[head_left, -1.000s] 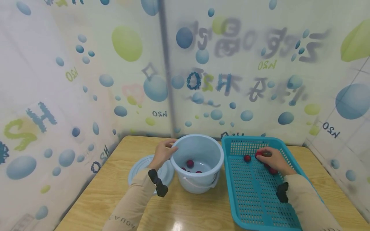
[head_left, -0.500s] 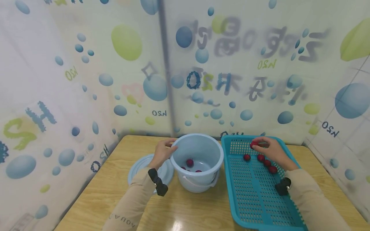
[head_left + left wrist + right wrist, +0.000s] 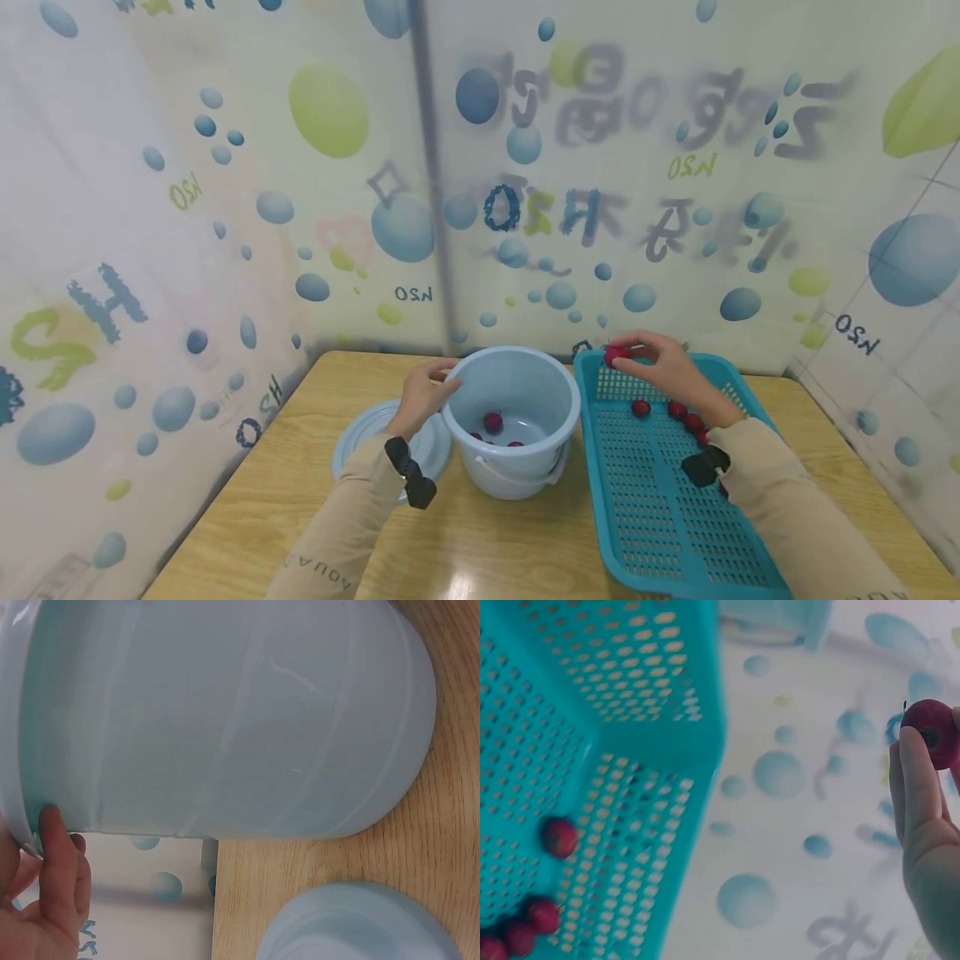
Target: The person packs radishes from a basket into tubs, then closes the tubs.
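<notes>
My right hand (image 3: 667,367) pinches a small round dark red fruit (image 3: 931,733) with a thin stem between thumb and fingertips. It is over the far left corner of the turquoise slotted basket (image 3: 607,533). Several more red fruits (image 3: 641,408) lie in the basket, some partly behind my right wrist. With my left hand (image 3: 422,396) I grip the left rim of the pale blue bucket (image 3: 517,475), as the left wrist view also shows at its rim (image 3: 11,750). The bucket stands upright, its handle hanging down in front. Several red fruits (image 3: 492,423) rest on its bottom.
A pale blue round lid (image 3: 433,454) lies on the wooden table (image 3: 300,442) left of the bucket, partly behind my left forearm. The basket stands close to the bucket's right side. A wall covering (image 3: 675,250) with printed bubbles rises behind the table.
My right hand has lifted the fruit from the basket and moved left and up with it, uncovering the others in the row. My left hand has stayed on the bucket's rim.
</notes>
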Tool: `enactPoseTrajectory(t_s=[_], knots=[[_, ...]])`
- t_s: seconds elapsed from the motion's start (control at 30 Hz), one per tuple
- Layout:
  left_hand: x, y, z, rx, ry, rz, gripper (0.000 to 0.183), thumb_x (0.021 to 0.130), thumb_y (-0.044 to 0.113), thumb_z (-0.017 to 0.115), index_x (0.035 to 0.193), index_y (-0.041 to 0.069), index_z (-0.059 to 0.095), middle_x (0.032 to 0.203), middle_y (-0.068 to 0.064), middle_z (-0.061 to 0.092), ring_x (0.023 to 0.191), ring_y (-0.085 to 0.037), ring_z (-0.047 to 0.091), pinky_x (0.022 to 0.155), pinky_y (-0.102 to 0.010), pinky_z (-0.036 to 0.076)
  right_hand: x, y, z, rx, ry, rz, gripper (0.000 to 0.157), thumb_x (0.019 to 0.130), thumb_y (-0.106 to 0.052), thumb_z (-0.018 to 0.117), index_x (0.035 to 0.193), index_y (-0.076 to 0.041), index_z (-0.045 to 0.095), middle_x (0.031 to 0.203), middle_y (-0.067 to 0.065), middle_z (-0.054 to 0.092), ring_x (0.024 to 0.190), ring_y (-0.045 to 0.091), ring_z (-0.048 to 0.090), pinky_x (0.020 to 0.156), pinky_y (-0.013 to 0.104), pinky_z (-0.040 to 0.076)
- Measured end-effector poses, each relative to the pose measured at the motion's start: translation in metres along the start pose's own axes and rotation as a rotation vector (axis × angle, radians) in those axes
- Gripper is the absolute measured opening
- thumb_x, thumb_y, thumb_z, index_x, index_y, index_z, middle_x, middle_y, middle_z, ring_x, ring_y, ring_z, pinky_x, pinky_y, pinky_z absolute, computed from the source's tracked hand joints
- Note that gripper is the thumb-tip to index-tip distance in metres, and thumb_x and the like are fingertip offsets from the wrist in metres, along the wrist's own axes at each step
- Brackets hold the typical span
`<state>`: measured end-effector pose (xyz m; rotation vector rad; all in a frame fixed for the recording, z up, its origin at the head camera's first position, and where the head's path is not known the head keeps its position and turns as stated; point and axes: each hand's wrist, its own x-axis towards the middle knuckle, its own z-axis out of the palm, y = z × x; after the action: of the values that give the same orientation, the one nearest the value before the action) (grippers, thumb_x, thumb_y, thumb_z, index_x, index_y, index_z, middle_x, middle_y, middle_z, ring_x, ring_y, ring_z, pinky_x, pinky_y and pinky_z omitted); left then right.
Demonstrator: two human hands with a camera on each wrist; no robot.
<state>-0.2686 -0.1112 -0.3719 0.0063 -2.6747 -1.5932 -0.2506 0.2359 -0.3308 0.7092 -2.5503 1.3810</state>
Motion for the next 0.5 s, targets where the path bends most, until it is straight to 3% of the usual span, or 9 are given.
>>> enactPoseTrajectory(t_s=[0.2, 0.5], knots=[[0.001, -0.001, 0.001, 0.003, 0.003, 0.005, 0.030, 0.082, 0.015, 0.062, 0.112, 0.014, 0.060, 0.102, -0.012, 0.056, 0.084, -0.024, 0.057, 0.061, -0.030, 0.052, 0.013, -0.014, 0.014, 0.033, -0.025, -0.094, 0.030, 0.085, -0.009, 0.059, 0.111, 0.002, 0.054, 0.109, 0.016, 0.056, 0.098, 0.030, 0.054, 0.079, 0.038, 0.048], [0.001, -0.001, 0.000, 0.006, 0.001, 0.002, 0.030, 0.082, 0.015, 0.063, 0.112, 0.014, 0.060, 0.101, -0.012, 0.056, 0.083, -0.024, 0.058, 0.062, -0.030, 0.052, 0.026, -0.029, 0.032, 0.101, -0.070, -0.154, 0.028, 0.082, -0.005, 0.060, 0.109, 0.002, 0.056, 0.105, 0.015, 0.058, 0.094, 0.028, 0.056, 0.076, 0.031, 0.049]])
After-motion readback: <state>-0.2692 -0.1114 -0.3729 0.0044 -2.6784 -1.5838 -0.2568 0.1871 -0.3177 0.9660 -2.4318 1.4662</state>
